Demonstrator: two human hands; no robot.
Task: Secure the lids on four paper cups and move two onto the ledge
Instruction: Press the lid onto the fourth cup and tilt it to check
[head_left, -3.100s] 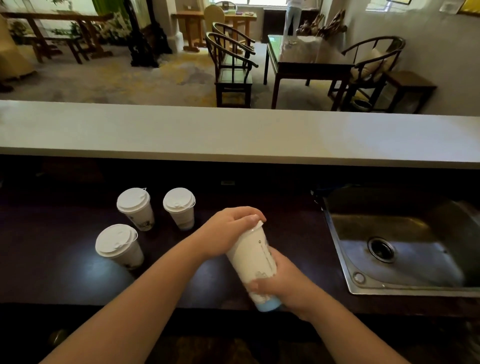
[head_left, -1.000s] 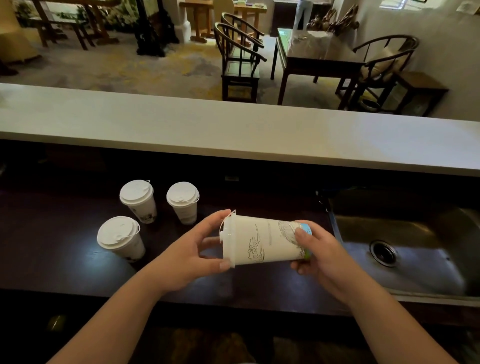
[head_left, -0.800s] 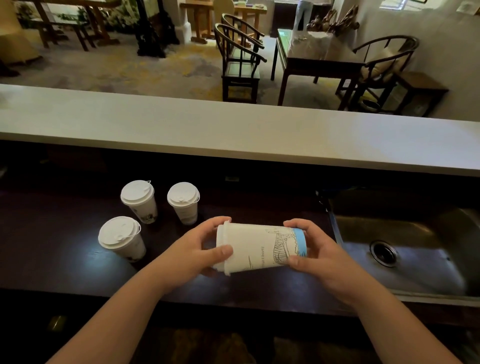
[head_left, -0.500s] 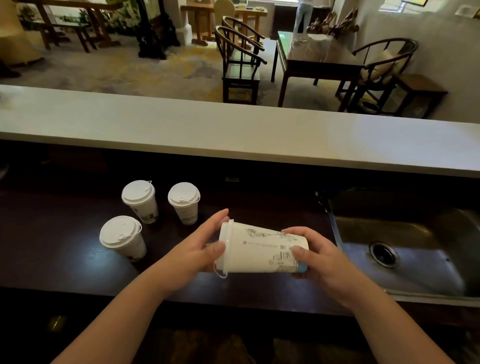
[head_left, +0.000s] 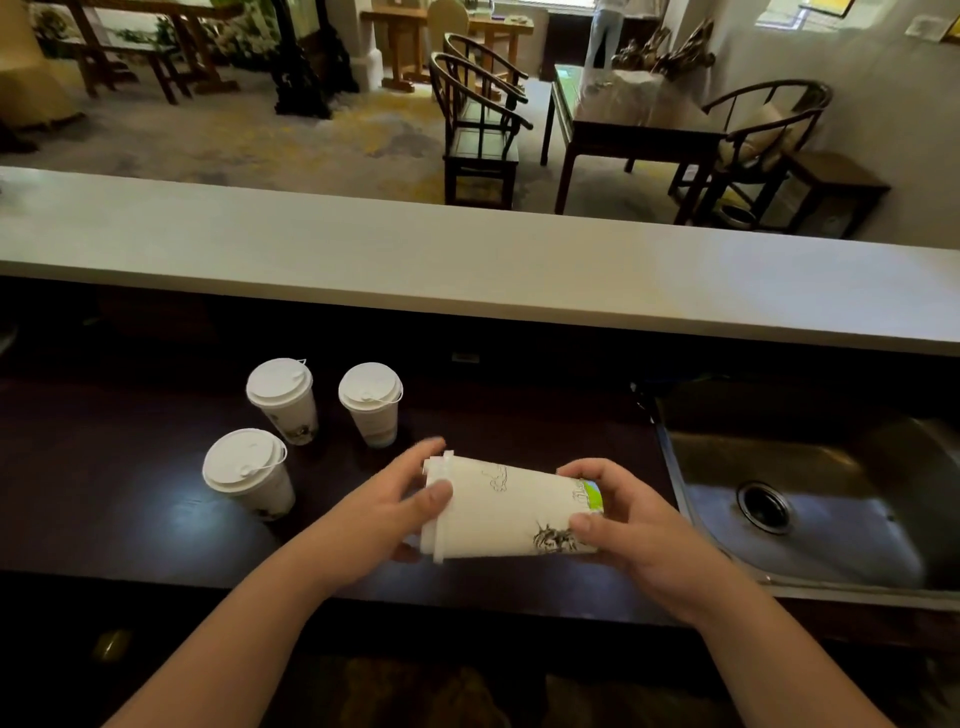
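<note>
A white paper cup (head_left: 506, 512) with printed drawings lies sideways in both my hands above the dark counter (head_left: 130, 519). Its white lid (head_left: 435, 512) points left. My left hand (head_left: 387, 506) grips the lid end, thumb on the rim. My right hand (head_left: 626, 512) holds the cup's base, where a green patch shows. Three lidded cups stand upright to the left: the back left cup (head_left: 283, 400), the back right cup (head_left: 371, 402) and the front cup (head_left: 249, 473). The pale ledge (head_left: 467, 265) runs across above the counter with nothing on it.
A steel sink (head_left: 810, 499) is sunk into the counter at the right, close to my right hand. Beyond the ledge lies a room with wooden chairs (head_left: 480, 124) and a dark table (head_left: 631, 119); a person stands far back.
The cup went from tilted upright to lying sideways, and it has been rotating between my hands: the print facing up keeps changing. The three standing cups have not moved.
</note>
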